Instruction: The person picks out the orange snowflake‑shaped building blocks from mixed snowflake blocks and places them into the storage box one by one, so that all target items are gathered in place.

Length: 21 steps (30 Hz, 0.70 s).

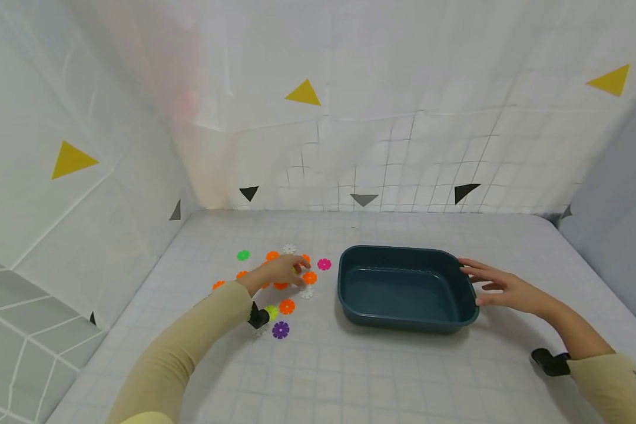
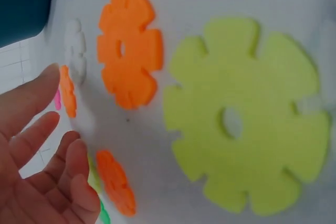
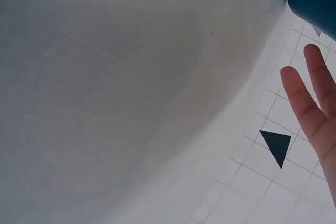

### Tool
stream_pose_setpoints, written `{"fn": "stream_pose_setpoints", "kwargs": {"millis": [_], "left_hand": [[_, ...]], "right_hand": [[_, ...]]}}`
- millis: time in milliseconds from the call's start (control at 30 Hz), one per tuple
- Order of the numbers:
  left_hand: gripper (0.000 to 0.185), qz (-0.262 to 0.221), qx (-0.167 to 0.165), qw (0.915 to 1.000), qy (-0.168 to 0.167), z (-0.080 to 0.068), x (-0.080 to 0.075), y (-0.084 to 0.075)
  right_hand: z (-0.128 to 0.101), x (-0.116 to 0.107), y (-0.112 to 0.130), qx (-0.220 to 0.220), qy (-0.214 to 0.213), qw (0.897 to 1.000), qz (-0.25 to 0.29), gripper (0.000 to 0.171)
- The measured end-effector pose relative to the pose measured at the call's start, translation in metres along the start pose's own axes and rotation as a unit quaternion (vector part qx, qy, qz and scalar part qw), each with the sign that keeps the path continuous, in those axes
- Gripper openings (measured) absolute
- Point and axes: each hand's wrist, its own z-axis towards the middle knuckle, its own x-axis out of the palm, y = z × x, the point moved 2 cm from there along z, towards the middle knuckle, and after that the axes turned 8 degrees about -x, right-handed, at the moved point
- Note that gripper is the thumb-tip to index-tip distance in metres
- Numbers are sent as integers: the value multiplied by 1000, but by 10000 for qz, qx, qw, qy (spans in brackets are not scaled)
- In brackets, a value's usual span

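My left hand (image 1: 295, 268) hovers over a scatter of flat flower-shaped discs on the white gridded table (image 1: 381, 377), fingers loosely bent and holding nothing. In the left wrist view the relaxed fingers (image 2: 31, 106) hang beside an orange disc (image 2: 128, 48) and a large yellow-green disc (image 2: 244, 116). Around the hand lie a green disc (image 1: 242, 255), a pink disc (image 1: 324, 264), orange discs (image 1: 287, 306) and a purple disc (image 1: 280, 330). My right hand (image 1: 477, 280) rests with straight fingers (image 3: 310, 108) against the right rim of a dark teal tub (image 1: 408, 321), which holds nothing.
White gridded sheets with yellow and black triangles wall in the table at the back (image 1: 350, 147) and on the left side. A grey panel (image 1: 615, 224) stands at the right. One black triangle (image 3: 276, 145) lies on the sheet near my right hand.
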Motion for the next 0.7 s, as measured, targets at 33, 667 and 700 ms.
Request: {"fn": "stream_pose_setpoints", "kwargs": {"millis": [33,667,700], "left_hand": [[44,31,20,10000,28,0,1,-1],[22,110,70,9999,55,11,7,-6],[21,139,78,9999,59,12,7,-6]], "right_hand": [[0,0,-1,-17,8,10000,45,63],[-1,-1,-4,11,149,9994,321,62],[-1,-1,-4,5,149,9994,320,62]]}}
